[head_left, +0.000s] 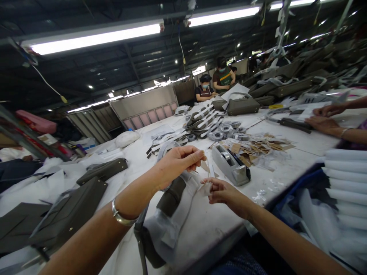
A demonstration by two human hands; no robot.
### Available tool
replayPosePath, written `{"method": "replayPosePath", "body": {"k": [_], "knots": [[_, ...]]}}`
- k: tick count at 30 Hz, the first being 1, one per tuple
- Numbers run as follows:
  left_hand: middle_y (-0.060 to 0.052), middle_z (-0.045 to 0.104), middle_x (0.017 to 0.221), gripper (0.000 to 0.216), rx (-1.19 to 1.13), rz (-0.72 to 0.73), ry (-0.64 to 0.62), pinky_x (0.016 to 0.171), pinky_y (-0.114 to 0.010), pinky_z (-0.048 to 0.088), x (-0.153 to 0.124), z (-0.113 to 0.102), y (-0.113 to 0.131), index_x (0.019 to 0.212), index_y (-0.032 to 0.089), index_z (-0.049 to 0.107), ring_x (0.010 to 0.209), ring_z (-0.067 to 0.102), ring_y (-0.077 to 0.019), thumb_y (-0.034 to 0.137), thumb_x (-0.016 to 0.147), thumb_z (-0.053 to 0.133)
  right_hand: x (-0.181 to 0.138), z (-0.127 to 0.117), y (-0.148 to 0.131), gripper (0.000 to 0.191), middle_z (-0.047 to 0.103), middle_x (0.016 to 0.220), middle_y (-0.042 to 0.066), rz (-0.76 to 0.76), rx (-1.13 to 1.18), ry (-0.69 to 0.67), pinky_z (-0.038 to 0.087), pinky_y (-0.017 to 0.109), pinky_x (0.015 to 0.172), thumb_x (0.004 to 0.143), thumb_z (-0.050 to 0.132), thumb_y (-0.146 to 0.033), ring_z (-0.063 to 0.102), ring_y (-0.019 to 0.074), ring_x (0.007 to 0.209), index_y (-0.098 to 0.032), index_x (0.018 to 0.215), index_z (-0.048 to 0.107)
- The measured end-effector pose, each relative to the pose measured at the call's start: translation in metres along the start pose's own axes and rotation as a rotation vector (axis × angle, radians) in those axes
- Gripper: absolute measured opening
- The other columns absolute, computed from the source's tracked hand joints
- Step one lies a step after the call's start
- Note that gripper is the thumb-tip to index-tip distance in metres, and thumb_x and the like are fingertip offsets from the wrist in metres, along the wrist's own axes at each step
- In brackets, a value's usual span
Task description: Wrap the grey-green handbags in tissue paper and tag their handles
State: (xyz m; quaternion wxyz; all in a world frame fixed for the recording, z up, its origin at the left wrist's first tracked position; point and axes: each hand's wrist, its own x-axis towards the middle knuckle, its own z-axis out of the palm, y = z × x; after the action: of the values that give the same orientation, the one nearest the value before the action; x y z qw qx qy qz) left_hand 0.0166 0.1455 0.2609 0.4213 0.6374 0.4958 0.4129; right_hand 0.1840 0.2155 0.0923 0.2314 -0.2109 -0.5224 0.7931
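My left hand, a metal bangle on its wrist, is pinched closed above the table; what its fingertips hold is too small to make out. Just below and to the right, my right hand pinches a small translucent plastic piece. A dark olive bag lies beneath my left forearm, partly hidden by it and by white wrapping sheet. Close beyond my right hand stands a grey tape dispenser with a roll in it.
Brown and clear tags, tape rolls and wrapped straps cover the white table. More olive bags lie left. A co-worker's hands work at right, near stacked white rolls. Two people sit or stand behind.
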Motion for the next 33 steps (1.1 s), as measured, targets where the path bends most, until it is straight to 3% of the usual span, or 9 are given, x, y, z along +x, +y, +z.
{"method": "replayPosePath", "body": {"k": [3, 7, 10, 13, 15, 18, 23, 27, 33], "knots": [[0.003, 0.053, 0.066, 0.035, 0.034, 0.006, 0.048, 0.056, -0.021, 0.034, -0.001, -0.001, 0.001, 0.081, 0.016, 0.065, 0.059, 0.044, -0.0074, 0.050, 0.089, 0.061, 0.003, -0.013, -0.002, 0.044, 0.067, 0.103, 0.005, -0.180, -0.155, 0.249, 0.050, 0.036, 0.085, 0.066, 0.069, -0.022, 0.062, 0.0184, 0.088, -0.019, 0.110, 0.065], [0.002, 0.056, 0.068, 0.034, 0.067, -0.025, 0.088, 0.058, -0.021, 0.037, -0.001, 0.001, 0.001, 0.082, 0.016, 0.066, 0.061, 0.048, -0.0083, 0.049, 0.087, 0.064, -0.009, -0.009, -0.026, 0.035, 0.066, 0.118, 0.008, -0.607, -0.352, 0.626, 0.042, 0.044, 0.104, 0.088, 0.058, -0.036, 0.059, 0.0242, 0.113, -0.023, 0.120, 0.063], [0.001, 0.058, 0.069, 0.034, 0.060, -0.007, 0.067, 0.058, -0.022, 0.039, 0.000, 0.005, 0.001, 0.080, 0.016, 0.065, 0.061, 0.050, -0.0088, 0.049, 0.086, 0.065, -0.020, 0.009, -0.042, 0.045, 0.058, 0.138, 0.006, -0.745, -0.594, 0.486, 0.035, 0.043, 0.112, 0.091, 0.060, -0.041, 0.051, 0.0256, 0.129, -0.028, 0.134, 0.056], [0.001, 0.059, 0.070, 0.033, 0.011, 0.013, 0.029, 0.060, -0.022, 0.040, 0.000, 0.010, 0.004, 0.080, 0.016, 0.066, 0.062, 0.051, -0.0085, 0.048, 0.086, 0.064, -0.016, 0.024, -0.044, 0.057, 0.056, 0.141, 0.005, -0.674, -0.691, 0.212, 0.034, 0.044, 0.114, 0.083, 0.071, -0.041, 0.048, 0.0275, 0.133, -0.029, 0.137, 0.055], [0.001, 0.058, 0.070, 0.032, -0.051, 0.017, 0.020, 0.060, -0.021, 0.040, -0.002, 0.010, 0.007, 0.082, 0.015, 0.066, 0.061, 0.050, -0.0078, 0.047, 0.086, 0.065, -0.008, 0.027, -0.037, 0.044, 0.068, 0.125, 0.007, -0.564, -0.570, 0.114, 0.043, 0.042, 0.106, 0.083, 0.071, -0.043, 0.059, 0.0265, 0.119, -0.026, 0.123, 0.066], [0.002, 0.055, 0.070, 0.031, -0.147, 0.028, 0.062, 0.058, -0.019, 0.039, -0.012, 0.003, 0.010, 0.082, 0.014, 0.066, 0.061, 0.047, -0.0064, 0.045, 0.086, 0.067, 0.003, 0.029, -0.023, 0.028, 0.075, 0.088, 0.005, -0.396, -0.259, 0.059, 0.054, 0.032, 0.075, 0.081, 0.073, -0.046, 0.068, 0.0193, 0.081, -0.022, 0.097, 0.074], [0.002, 0.055, 0.078, 0.029, -0.283, -0.020, 0.214, 0.070, -0.021, 0.049, -0.042, -0.023, 0.003, 0.086, 0.015, 0.066, 0.067, 0.052, -0.0065, 0.042, 0.083, 0.073, 0.006, 0.036, -0.015, 0.028, 0.067, 0.071, 0.000, -0.239, 0.085, -0.013, 0.039, 0.019, 0.043, 0.071, 0.082, -0.044, 0.055, 0.0083, 0.050, -0.022, 0.085, 0.071], [0.002, 0.057, 0.077, 0.027, -0.261, -0.072, 0.317, 0.079, -0.026, 0.053, -0.078, -0.042, -0.012, 0.084, 0.015, 0.066, 0.069, 0.055, -0.0078, 0.042, 0.082, 0.073, 0.002, 0.052, -0.020, 0.033, 0.068, 0.077, 0.002, -0.155, -0.074, -0.036, 0.032, 0.017, 0.032, 0.073, 0.079, -0.048, 0.055, 0.0089, 0.046, -0.022, 0.093, 0.071], [-0.005, 0.070, 0.090, 0.029, -0.054, -0.181, 0.385, 0.079, -0.027, 0.051, -0.135, -0.069, -0.032, 0.093, 0.016, 0.071, 0.084, 0.064, -0.0153, 0.044, 0.084, 0.070, 0.003, 0.074, -0.025, 0.037, 0.063, 0.061, 0.001, -0.078, -0.467, -0.081, 0.037, 0.016, 0.028, 0.080, 0.069, -0.055, 0.059, 0.0125, 0.044, -0.018, 0.088, 0.071]]}}
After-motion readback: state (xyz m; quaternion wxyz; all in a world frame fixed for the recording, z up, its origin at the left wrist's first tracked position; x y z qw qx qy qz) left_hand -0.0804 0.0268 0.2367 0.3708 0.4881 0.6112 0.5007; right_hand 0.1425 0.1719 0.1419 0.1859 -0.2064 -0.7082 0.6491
